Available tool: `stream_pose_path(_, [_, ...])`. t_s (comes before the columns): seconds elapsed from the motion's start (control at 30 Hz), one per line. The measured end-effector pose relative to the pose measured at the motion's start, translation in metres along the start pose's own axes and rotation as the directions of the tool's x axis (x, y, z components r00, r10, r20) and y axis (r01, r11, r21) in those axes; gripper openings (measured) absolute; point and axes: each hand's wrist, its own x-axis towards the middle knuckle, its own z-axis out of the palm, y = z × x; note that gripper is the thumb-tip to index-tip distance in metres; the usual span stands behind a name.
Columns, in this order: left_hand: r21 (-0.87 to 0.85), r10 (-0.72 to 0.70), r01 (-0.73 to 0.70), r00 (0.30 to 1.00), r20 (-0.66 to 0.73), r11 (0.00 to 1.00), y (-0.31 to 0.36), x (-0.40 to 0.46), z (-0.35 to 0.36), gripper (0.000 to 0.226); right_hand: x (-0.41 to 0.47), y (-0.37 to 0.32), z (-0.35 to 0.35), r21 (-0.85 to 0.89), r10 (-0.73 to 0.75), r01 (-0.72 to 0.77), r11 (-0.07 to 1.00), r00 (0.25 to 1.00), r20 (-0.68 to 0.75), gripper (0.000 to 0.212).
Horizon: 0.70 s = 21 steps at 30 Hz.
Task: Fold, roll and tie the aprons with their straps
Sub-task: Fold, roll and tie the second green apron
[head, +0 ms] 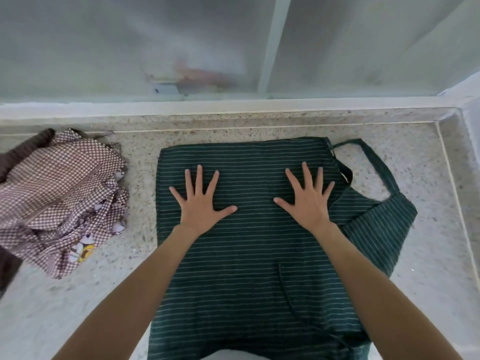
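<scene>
A dark green apron with thin pale stripes (249,261) lies spread flat on the speckled stone counter (135,255), folded over on itself. Its neck strap (374,162) loops out at the far right, and its bib part sticks out to the right. My left hand (200,201) rests palm down on the apron's far left area, fingers spread. My right hand (306,198) lies flat on the far right area, fingers spread as well. Neither hand grips any cloth. A thin strap (285,289) lies across the apron between my forearms.
A crumpled heap of brown-and-white checked aprons (59,201) sits at the left of the counter. A frosted glass window (181,48) with a white frame runs along the back. The counter's raised edge (452,157) borders the right side.
</scene>
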Motion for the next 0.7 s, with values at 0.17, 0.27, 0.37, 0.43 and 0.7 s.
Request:
stream_pose_path(0.17, [-0.019,0.047,-0.047,0.999,-0.013,0.999,-0.031,0.012,-0.001,0.104,0.004,-0.016,0.0,0.067,0.073,-0.079,0.995,0.993,0.089,0.092])
stream_pose_path(0.27, [-0.029,0.04,-0.041,0.999,-0.01,0.999,-0.063,0.014,-0.009,0.104,0.006,-0.054,0.004,0.092,0.089,-0.1,0.991,0.989,0.115,0.09])
stream_pose_path(0.37, [-0.051,0.0,0.0,1.0,-0.007,0.999,-0.094,0.009,-0.019,0.104,0.009,-0.089,0.006,0.135,0.054,-0.072,0.988,0.989,0.134,0.088])
stream_pose_path(0.43, [-0.085,-0.046,0.044,0.998,-0.031,0.995,-0.102,0.003,-0.025,0.099,0.007,-0.103,0.004,0.241,-0.007,-0.012,0.97,0.997,0.08,0.078])
stream_pose_path(0.7, [-0.123,0.399,-0.449,0.868,-0.296,0.885,-0.001,-0.013,-0.022,0.048,-0.061,-0.056,-0.006,0.195,-0.018,0.151,0.969,0.832,-0.555,0.023])
